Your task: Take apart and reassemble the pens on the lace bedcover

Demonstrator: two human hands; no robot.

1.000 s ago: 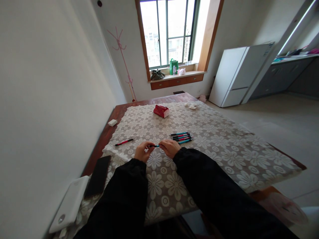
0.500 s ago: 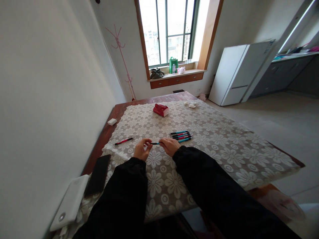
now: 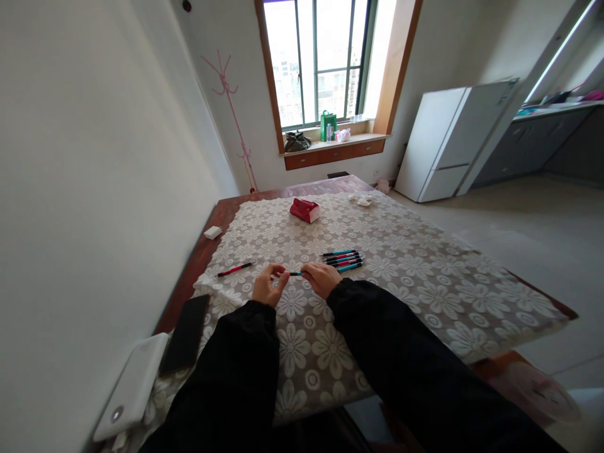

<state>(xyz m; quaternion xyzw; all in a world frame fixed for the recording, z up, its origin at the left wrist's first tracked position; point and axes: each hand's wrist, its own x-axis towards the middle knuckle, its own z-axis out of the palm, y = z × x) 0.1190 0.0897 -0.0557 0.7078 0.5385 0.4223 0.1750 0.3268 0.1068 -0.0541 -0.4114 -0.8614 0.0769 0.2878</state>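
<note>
Between my two hands, a slim black and blue pen (image 3: 296, 274) is held level above the patterned tablecloth. My left hand (image 3: 270, 284) pinches its black end with thumb and fingers. Around the blue end, my right hand (image 3: 321, 279) is closed, and its fingers hide that part. Just beyond my right hand lie several pens (image 3: 343, 258) side by side, in blue, red and black. A single red and black pen (image 3: 234, 270) rests to the left of my left hand.
A red tissue pack (image 3: 304, 211) sits farther back on the tablecloth (image 3: 406, 277), with crumpled white tissue (image 3: 363, 201) to its right. Along the left edge are a white adapter (image 3: 212, 232), a black phone (image 3: 185, 335) and a white power bank (image 3: 132, 387). The wall stands close on the left.
My left thumb has shifted slightly along the pen, toward my right hand. Both hands keep their hold, and the things on the table stay where they were.
</note>
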